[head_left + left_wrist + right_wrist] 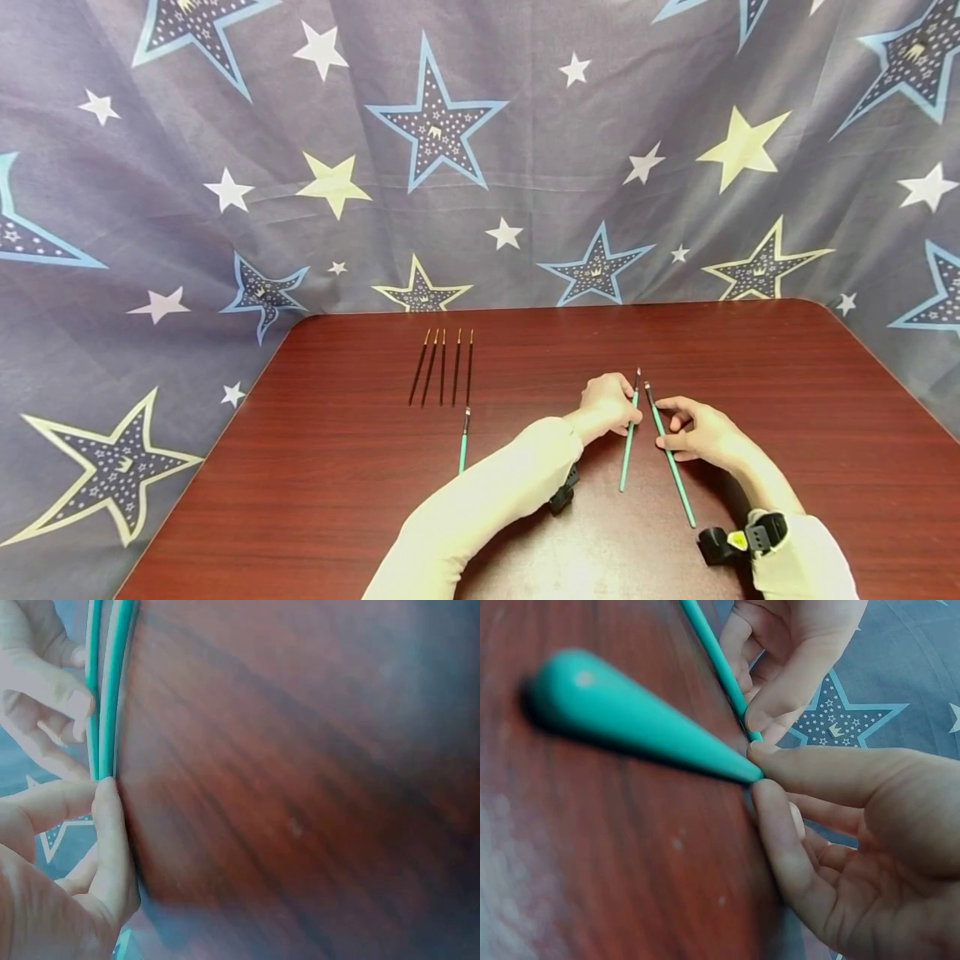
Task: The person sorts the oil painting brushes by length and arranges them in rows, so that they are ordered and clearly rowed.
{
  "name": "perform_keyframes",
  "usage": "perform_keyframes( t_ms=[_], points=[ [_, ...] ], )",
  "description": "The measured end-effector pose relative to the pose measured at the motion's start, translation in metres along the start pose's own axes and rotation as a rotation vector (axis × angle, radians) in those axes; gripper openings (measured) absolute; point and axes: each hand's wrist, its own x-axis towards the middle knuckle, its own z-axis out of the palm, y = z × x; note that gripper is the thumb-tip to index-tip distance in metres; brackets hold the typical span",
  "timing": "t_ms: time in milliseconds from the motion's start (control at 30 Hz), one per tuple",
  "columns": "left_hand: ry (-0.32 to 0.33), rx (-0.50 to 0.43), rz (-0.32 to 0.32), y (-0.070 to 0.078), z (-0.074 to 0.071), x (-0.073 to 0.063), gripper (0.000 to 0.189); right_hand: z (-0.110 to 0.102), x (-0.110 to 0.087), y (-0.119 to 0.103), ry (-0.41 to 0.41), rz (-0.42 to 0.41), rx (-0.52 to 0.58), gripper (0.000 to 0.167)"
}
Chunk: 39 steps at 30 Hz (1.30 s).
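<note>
My left hand (606,402) pinches a slim paintbrush with a green handle (627,458), its bristle end pointing toward the back of the table. Just to the right, my right hand (707,433) holds a second green-handled paintbrush (678,483) between thumb and finger. This one slants, its handle end toward the front right. The right wrist view shows the rounded handle end (577,694) large and close, low over the wood. The two brushes lie side by side with a narrow gap at their bristle ends. In the left wrist view, fingertips (107,791) press together on a green handle.
A third green-handled paintbrush (463,442) lies left of centre, partly hidden by my left sleeve (487,492). Behind it, several thin dark paintbrushes (442,375) lie in a row, tips away from me. A star-patterned cloth (525,167) hangs behind the reddish-brown table (337,467).
</note>
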Motion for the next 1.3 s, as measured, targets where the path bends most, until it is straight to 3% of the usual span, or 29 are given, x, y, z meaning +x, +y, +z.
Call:
perform_keyframes(
  t_ms=[200, 300, 533, 700, 867, 1067, 1300],
  points=[
    [0.009, 0.009, -0.013, 0.001, -0.003, 0.002, 0.022, 0.0, 0.0, 0.0, -0.005, -0.001, 0.008, 0.058],
    [0.005, 0.086, -0.018, 0.002, -0.004, 0.003, 0.022, 0.0, 0.0, 0.001, -0.004, 0.0, 0.009, 0.058],
    [-0.021, 0.408, 0.044, 0.009, -0.009, 0.0, 0.026, 0.0, 0.001, 0.002, 0.001, -0.005, 0.012, 0.057],
    [-0.025, 0.428, 0.042, 0.01, -0.01, -0.002, 0.025, 0.0, 0.001, 0.003, 0.001, -0.002, 0.009, 0.057],
    [-0.049, 0.312, 0.028, 0.008, -0.01, -0.001, 0.023, 0.0, 0.001, 0.003, -0.003, 0.0, 0.014, 0.058],
    [-0.106, 0.03, -0.047, 0.003, -0.011, 0.004, 0.028, 0.0, 0.001, 0.003, -0.005, 0.006, 0.013, 0.059],
    [-0.16, -0.202, -0.085, -0.003, -0.014, 0.007, 0.033, 0.0, 0.001, 0.002, -0.007, 0.008, 0.017, 0.06]
  ],
)
